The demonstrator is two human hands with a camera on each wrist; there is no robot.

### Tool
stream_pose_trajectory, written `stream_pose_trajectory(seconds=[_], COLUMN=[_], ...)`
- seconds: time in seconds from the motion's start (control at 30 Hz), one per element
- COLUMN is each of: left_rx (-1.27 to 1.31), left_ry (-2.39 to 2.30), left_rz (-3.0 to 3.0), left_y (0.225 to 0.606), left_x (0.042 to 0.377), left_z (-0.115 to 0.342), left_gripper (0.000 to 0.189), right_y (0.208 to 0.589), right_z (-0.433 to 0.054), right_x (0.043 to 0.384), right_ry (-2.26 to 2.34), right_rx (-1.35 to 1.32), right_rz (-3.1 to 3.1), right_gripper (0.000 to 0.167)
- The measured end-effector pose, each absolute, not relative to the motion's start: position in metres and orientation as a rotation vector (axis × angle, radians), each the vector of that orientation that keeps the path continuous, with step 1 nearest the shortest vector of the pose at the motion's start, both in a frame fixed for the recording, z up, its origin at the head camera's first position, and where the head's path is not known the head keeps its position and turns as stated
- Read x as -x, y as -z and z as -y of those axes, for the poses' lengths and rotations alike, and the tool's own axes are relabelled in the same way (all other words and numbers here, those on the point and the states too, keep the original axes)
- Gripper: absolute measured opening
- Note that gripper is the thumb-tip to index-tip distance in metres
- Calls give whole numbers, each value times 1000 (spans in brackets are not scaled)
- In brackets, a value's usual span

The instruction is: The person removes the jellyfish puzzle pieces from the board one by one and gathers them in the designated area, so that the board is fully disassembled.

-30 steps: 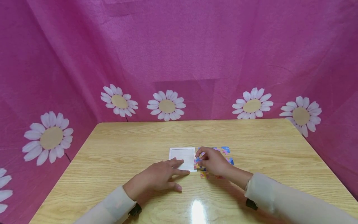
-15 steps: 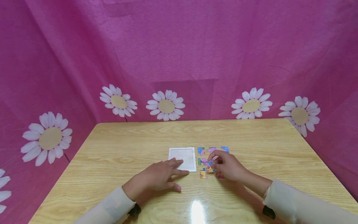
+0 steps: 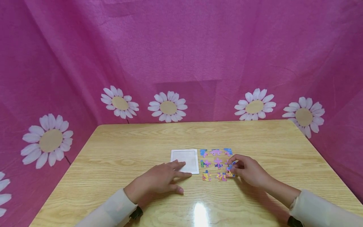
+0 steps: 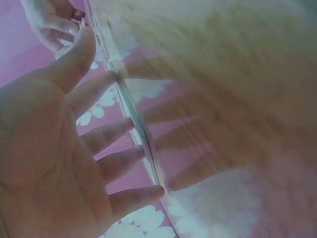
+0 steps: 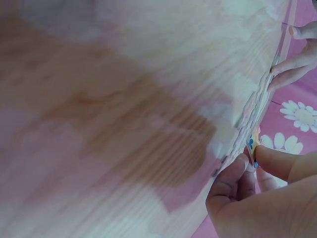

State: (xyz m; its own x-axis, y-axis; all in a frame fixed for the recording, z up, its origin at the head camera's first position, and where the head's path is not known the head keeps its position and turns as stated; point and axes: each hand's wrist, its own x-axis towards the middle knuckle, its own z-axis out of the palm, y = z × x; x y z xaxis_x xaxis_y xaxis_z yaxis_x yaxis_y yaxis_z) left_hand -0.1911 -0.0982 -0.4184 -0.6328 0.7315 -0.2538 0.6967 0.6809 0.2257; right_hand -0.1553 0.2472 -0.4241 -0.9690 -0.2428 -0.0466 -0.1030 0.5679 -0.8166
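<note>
My left hand (image 3: 163, 178) lies with spread, straight fingers on a white puzzle frame (image 3: 197, 162), its fingertips on the inner board and the near rim. To the right of that frame, loose jigsaw pieces (image 3: 216, 152) with pink, blue and yellow print lie in rows. At the right end of these rows my right hand (image 3: 250, 170) pinches one puzzle piece (image 3: 230, 171) between thumb and fingers. In the right wrist view the pinched piece (image 5: 252, 144) stands tilted, partly covered by the fingers. The left wrist view shows the left palm and its spread fingers.
The wooden table (image 3: 136, 138) reaches back to a pink cloth (image 3: 181, 47) printed with large white daisies. A bright light reflection lies on the tabletop near the front. Dark bands show under both sleeve cuffs.
My right hand has moved right with the puzzle piece, from beside the white frame to the right end of the rows, uncovering more pieces. The left hand stays in place.
</note>
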Motion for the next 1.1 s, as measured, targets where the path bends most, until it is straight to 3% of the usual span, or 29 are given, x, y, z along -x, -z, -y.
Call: stream_pose_trajectory(seconds=[1.1], left_rx=[-1134], left_ry=[-149], left_rz=[-2577], left_y=[421], left_x=[191], left_z=[99], left_gripper=[66], right_y=[441], right_z=[-263], right_x=[155], right_ry=[1099], right_rx=[372], right_rz=[-2819], right_gripper=[16])
